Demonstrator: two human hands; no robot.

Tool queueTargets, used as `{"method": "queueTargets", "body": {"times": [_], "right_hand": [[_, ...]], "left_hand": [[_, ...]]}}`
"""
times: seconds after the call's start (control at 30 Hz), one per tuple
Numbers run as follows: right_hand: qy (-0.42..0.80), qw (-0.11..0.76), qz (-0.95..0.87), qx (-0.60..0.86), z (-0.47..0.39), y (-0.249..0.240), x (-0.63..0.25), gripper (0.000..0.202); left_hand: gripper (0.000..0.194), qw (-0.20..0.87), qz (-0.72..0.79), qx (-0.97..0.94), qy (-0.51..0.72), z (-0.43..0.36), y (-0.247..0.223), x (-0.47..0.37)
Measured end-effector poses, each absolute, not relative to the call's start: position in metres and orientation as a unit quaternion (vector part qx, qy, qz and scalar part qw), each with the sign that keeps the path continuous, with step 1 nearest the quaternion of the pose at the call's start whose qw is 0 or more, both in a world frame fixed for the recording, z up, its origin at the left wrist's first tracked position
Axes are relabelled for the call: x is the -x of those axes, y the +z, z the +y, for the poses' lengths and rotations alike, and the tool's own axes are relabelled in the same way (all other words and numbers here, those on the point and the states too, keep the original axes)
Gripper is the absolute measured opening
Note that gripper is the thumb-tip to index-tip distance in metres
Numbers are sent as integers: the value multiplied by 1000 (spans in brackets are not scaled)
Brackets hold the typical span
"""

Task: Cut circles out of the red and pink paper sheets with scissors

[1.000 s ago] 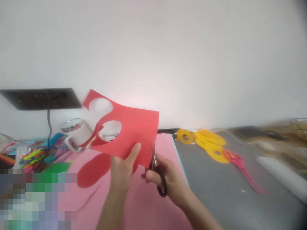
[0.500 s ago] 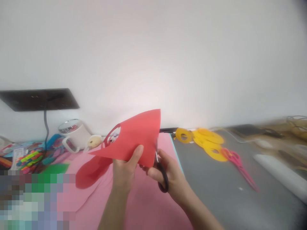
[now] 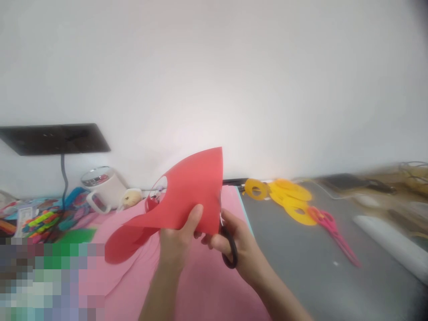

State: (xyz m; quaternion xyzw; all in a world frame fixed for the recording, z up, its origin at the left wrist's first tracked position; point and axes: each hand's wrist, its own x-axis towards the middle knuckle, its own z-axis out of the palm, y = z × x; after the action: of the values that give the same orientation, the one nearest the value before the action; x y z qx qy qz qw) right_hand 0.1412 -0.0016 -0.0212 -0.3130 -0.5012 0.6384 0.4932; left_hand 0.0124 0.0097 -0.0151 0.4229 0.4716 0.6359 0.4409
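The left hand [image 3: 180,232] pinches the red paper [image 3: 197,187] above pink sheets [image 3: 214,281]; the right hand [image 3: 239,245] grips black-handled scissors [image 3: 230,254] at its edge. Yellow cutouts [image 3: 290,194] and pink scissors [image 3: 336,232] lie rightward on the grey surface [image 3: 281,254], a white mug [image 3: 109,191] leftward, before a pale wall [image 3: 214,80]. The paper curves, with a round hole.

Plain bright red paper [image 3: 197,187]

Illumination: diffuse, moderately bright, strongest at the centre of the wall [image 3: 200,89]. Upper right corner: dark vignetting. Side edges: stretched and smeared. Overall detail: soft. Lower left: pixelated block.
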Motion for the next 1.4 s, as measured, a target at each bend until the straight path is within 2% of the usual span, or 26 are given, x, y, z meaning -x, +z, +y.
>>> {"method": "queueTargets", "body": {"times": [0.23, 0.5, 0.9, 1.07, 1.4], "right_hand": [[658, 501, -500, 258, -1, -24, -142, 55], [658, 511, -488, 261, -1, -25, -141, 43], [632, 502, -525, 271, -1, -24, -145, 55], [626, 490, -539, 279, 0, -19, -147, 49], [629, 490, -536, 278, -1, -20, -148, 50]], "left_hand": [[35, 466, 437, -450, 624, 9, -15, -12], [33, 454, 464, -436, 623, 9, -18, -11], [31, 463, 481, -425, 611, 6, -11, -17], [30, 464, 479, -429, 610, 6, -11, -17], [29, 455, 498, -418, 608, 1, -6, -20]]}}
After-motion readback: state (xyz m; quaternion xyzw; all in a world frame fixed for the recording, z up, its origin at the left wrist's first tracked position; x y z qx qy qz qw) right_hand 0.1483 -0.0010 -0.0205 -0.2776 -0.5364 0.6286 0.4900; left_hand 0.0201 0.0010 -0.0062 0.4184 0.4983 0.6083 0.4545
